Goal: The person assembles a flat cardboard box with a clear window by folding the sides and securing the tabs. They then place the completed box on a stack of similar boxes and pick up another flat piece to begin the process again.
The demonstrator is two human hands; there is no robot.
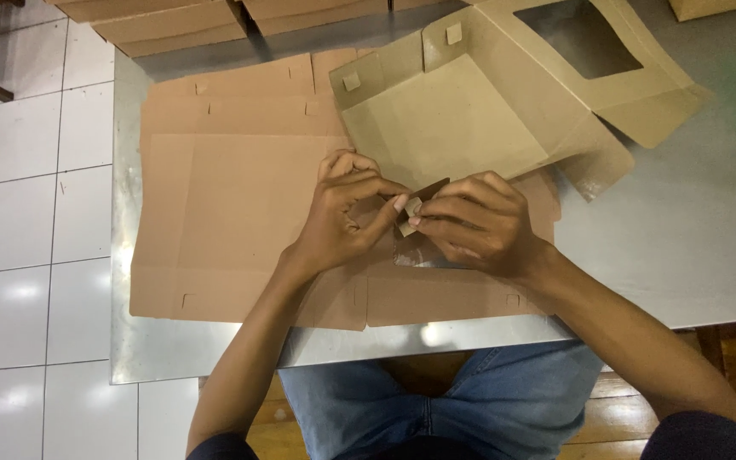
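The left hand (344,213) and right hand (477,223) cover the near wall of the half-folded box (445,128), so how the small tab (411,213) pinched between their fingers joins that wall cannot be told. The hands and forearms also hide part of the flat cardboard sheet (232,221) beneath them. The stack of flat cardboard (181,25) at the far side is cut off by the top edge, as is another box (713,7) at the top right. The tabletop (700,230) runs out of the picture on the right. Both elbows leave the bottom edge.
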